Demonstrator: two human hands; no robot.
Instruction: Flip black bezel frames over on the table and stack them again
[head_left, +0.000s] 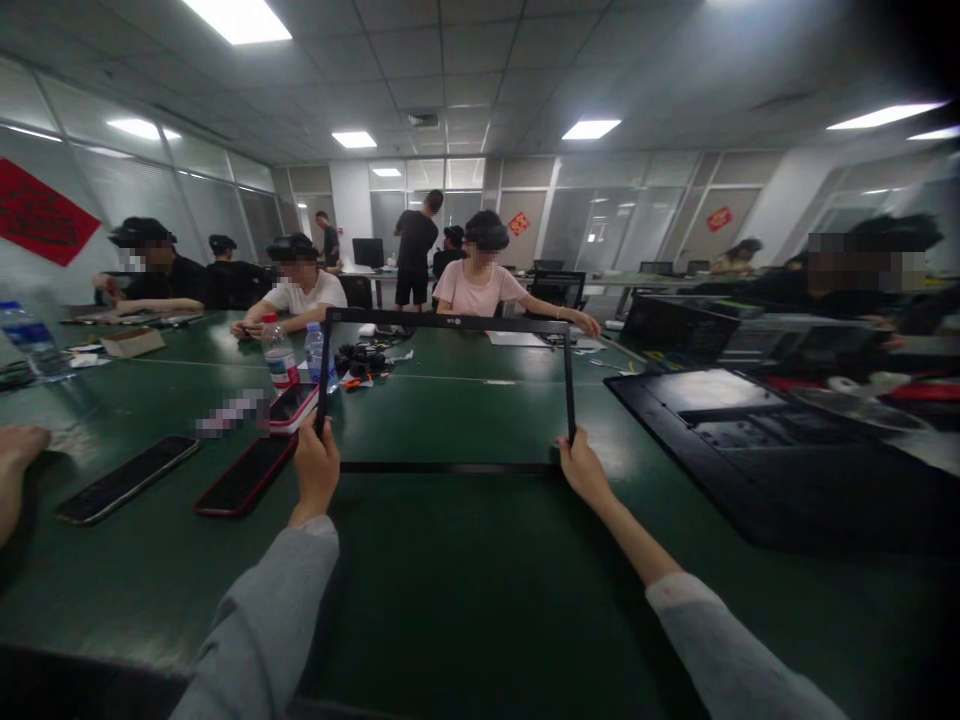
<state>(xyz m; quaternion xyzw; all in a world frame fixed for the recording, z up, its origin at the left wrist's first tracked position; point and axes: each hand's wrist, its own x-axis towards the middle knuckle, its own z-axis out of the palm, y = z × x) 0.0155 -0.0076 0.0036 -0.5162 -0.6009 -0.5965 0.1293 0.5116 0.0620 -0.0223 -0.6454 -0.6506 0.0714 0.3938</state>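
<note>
I hold a thin black rectangular screen frame (450, 321) upright over the green table (465, 590). My left hand (315, 470) is closed round the frame's lower left corner. At the lower right corner, my right hand (583, 468) pinches the frame. The frame's bottom bar rests near the tabletop, and through the opening I see the table beyond. Both my arms wear grey sleeves.
Two phones (127, 478) (246, 474) lie left of my left hand, water bottles (279, 352) beyond them. A dark laptop chassis (750, 440) lies open at the right. Another person's hand (15, 470) rests at the far left. Several people sit around the table.
</note>
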